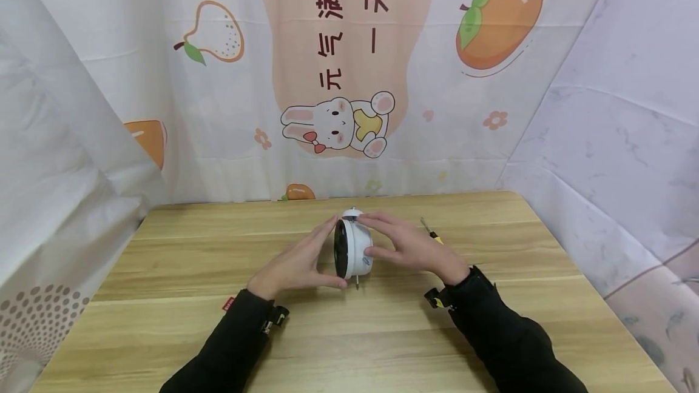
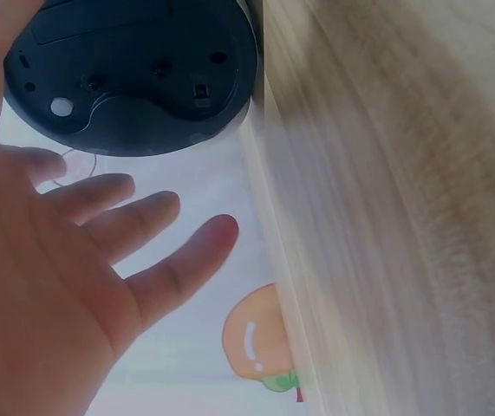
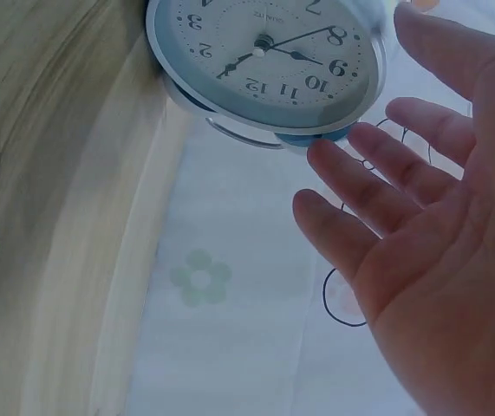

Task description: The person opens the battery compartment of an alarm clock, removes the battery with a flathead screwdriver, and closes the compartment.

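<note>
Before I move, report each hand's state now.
Left hand: open, gripping nothing, by the back of the white clock.
Right hand: open, gripping nothing, by the white clock's dial side.

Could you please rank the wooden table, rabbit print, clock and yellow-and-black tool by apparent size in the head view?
1. Wooden table
2. Rabbit print
3. Clock
4. Yellow-and-black tool, apparently partly hidden; judged by what shows
</note>
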A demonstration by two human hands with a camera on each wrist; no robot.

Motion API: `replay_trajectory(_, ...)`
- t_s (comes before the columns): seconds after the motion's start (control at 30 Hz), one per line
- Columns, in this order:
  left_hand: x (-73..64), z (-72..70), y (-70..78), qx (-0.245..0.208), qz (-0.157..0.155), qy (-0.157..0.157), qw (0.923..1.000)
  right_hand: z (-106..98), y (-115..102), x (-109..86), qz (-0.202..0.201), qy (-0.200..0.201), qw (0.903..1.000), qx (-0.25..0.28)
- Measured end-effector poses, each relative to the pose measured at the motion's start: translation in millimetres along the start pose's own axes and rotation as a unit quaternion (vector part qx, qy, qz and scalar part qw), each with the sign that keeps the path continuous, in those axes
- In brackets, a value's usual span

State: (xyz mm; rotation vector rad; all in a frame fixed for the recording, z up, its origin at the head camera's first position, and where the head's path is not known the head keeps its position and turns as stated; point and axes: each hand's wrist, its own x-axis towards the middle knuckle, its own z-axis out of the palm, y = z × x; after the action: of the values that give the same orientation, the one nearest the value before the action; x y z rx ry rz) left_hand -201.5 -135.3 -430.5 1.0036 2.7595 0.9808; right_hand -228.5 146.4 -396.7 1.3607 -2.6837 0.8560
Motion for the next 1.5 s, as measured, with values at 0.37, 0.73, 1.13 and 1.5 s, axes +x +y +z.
replay_trajectory(0.37, 0.9, 1.6, 0.9, 0.002, -0.028, -0.031, 0.9991, 3.3, 4.2, -4.3, 0.028, -0.026, 0.9992, -0.005)
replay_trajectory(0.73, -0.2, 7.9, -0.6, -0.005, -0.050, -0.052, 0.9973, 1.4, -0.2, -6.6, 0.064, -0.052, 0.9965, 0.011)
replay_trajectory(1.13, -3.9, 8.6, -1.0, 0.004, -0.056, -0.051, 0.9971, 4.9, -2.7, -2.9, 0.061, -0.056, 0.9927, 0.088)
replay_trajectory(1.5, -2.4, 9.4, -4.5, 0.003, -0.051, -0.048, 0.9975, 6.9, -0.5, -1.1, 0.066, -0.068, 0.9932, 0.069)
